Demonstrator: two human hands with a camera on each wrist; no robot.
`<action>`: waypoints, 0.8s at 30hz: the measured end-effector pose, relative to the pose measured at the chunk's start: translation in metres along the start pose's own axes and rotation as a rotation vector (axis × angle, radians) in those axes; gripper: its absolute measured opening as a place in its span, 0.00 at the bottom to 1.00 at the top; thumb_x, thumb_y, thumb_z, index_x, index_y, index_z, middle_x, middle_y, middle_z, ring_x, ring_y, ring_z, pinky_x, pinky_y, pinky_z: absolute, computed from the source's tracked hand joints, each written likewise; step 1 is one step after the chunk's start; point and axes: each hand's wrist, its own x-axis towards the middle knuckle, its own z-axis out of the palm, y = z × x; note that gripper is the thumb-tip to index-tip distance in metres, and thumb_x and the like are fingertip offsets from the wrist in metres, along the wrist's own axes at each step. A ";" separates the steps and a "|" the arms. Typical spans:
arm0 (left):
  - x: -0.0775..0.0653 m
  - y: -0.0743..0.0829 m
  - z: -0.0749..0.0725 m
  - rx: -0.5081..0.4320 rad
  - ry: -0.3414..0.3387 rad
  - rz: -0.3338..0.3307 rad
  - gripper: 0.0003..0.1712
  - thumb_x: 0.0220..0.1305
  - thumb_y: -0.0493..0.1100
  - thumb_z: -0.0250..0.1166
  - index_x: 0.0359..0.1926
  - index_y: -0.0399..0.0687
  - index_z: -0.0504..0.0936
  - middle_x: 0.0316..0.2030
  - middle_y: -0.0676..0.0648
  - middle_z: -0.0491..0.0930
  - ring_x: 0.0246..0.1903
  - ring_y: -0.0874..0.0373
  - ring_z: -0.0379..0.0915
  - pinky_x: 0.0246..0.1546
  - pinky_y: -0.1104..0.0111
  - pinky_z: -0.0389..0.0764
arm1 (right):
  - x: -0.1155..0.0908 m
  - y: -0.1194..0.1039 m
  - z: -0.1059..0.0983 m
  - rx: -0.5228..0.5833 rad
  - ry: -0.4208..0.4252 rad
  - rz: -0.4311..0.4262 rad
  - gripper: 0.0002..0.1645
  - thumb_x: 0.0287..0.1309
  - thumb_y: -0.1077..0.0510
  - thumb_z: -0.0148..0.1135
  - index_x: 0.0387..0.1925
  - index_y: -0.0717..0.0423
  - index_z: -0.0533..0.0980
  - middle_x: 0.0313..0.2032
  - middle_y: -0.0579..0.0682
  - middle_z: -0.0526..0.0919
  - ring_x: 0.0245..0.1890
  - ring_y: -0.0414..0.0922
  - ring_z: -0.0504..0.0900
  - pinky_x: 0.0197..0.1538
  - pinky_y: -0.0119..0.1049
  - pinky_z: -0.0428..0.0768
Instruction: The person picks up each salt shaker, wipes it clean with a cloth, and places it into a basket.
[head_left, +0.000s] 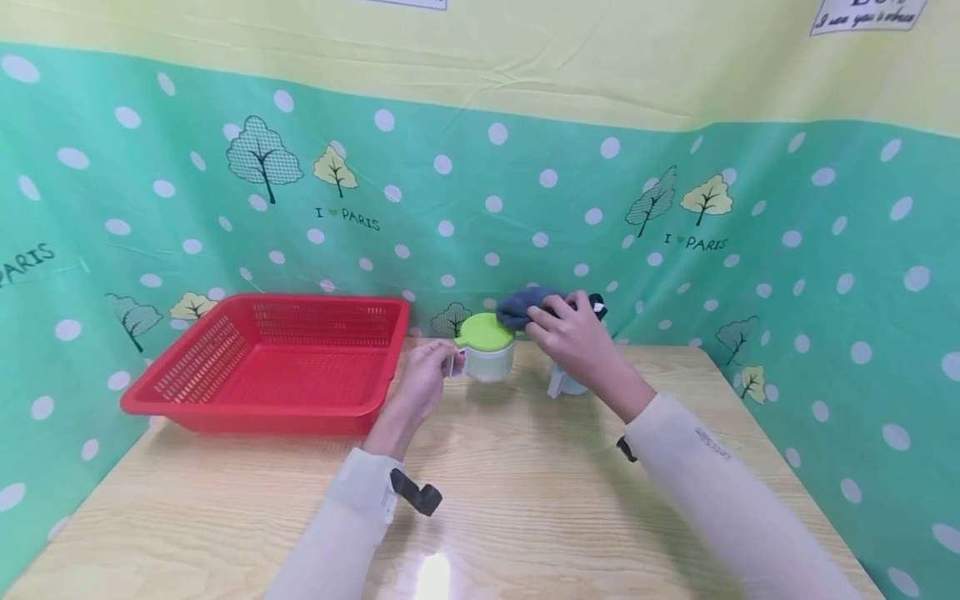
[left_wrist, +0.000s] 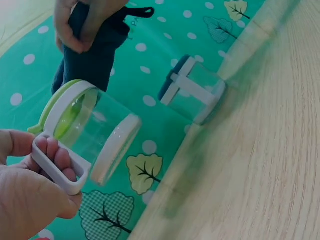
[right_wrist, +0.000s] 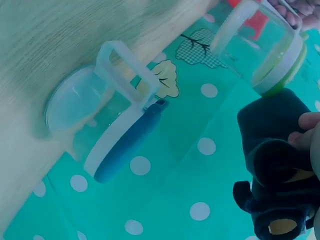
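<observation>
My left hand [head_left: 422,379] grips the white handle of a clear jar [head_left: 489,365] with a green lid [head_left: 486,332]. The jar is upright, and in the left wrist view its base shows against the backdrop. A folded dark blue cloth [head_left: 525,307] is in my right hand [head_left: 572,337], its near end at the lid's edge. Below that hand stands a second clear jar with a blue lid [right_wrist: 131,142] and a pale handle [right_wrist: 127,75]; in the head view the hand hides most of it.
A red perforated plastic basket [head_left: 390,375] sits on the left of the wooden table [head_left: 540,500]. Behind the table hangs a green and yellow dotted cloth backdrop [head_left: 450,192], which also runs along the right side.
</observation>
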 end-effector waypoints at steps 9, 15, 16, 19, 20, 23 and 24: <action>-0.001 0.001 0.000 0.019 0.012 -0.004 0.13 0.70 0.29 0.50 0.28 0.38 0.77 0.33 0.47 0.73 0.37 0.55 0.70 0.49 0.65 0.72 | -0.010 -0.011 -0.006 -0.032 -0.006 -0.052 0.04 0.60 0.67 0.68 0.35 0.56 0.82 0.46 0.52 0.88 0.46 0.55 0.81 0.41 0.52 0.78; -0.002 0.003 0.000 0.070 -0.010 -0.003 0.12 0.69 0.28 0.51 0.28 0.37 0.77 0.32 0.47 0.73 0.37 0.55 0.70 0.48 0.65 0.72 | -0.013 -0.017 -0.009 -0.042 0.016 -0.080 0.10 0.68 0.67 0.56 0.33 0.57 0.81 0.45 0.52 0.88 0.45 0.54 0.81 0.41 0.50 0.77; -0.002 0.003 0.000 0.085 -0.020 0.002 0.12 0.69 0.28 0.51 0.28 0.36 0.76 0.31 0.46 0.73 0.37 0.55 0.71 0.48 0.65 0.72 | -0.012 -0.018 -0.009 -0.042 0.015 -0.081 0.11 0.68 0.67 0.54 0.33 0.57 0.81 0.45 0.52 0.88 0.45 0.54 0.81 0.42 0.50 0.77; -0.002 0.003 0.002 0.136 -0.057 0.016 0.12 0.70 0.29 0.51 0.29 0.36 0.76 0.31 0.47 0.74 0.37 0.55 0.72 0.47 0.65 0.74 | -0.009 -0.018 -0.008 -0.045 -0.004 -0.077 0.10 0.68 0.67 0.56 0.33 0.57 0.81 0.44 0.52 0.88 0.45 0.54 0.81 0.42 0.50 0.77; -0.003 0.003 0.002 0.142 -0.069 0.020 0.12 0.70 0.28 0.51 0.29 0.36 0.76 0.31 0.47 0.74 0.37 0.55 0.73 0.47 0.65 0.74 | -0.007 -0.018 -0.007 -0.047 -0.015 -0.075 0.08 0.67 0.67 0.58 0.33 0.56 0.81 0.44 0.52 0.88 0.45 0.54 0.81 0.42 0.50 0.77; -0.003 0.002 0.004 0.145 -0.089 0.017 0.13 0.71 0.29 0.51 0.29 0.39 0.77 0.31 0.48 0.75 0.37 0.56 0.73 0.47 0.64 0.75 | -0.002 -0.017 -0.005 -0.054 -0.054 -0.062 0.04 0.63 0.66 0.65 0.34 0.55 0.83 0.45 0.51 0.88 0.46 0.54 0.81 0.44 0.51 0.77; -0.003 0.001 0.005 0.139 -0.089 0.012 0.13 0.71 0.29 0.51 0.29 0.40 0.77 0.32 0.48 0.75 0.36 0.57 0.73 0.47 0.64 0.75 | 0.000 -0.017 -0.004 -0.057 -0.070 -0.056 0.03 0.62 0.65 0.67 0.35 0.55 0.83 0.46 0.51 0.88 0.47 0.54 0.81 0.44 0.51 0.78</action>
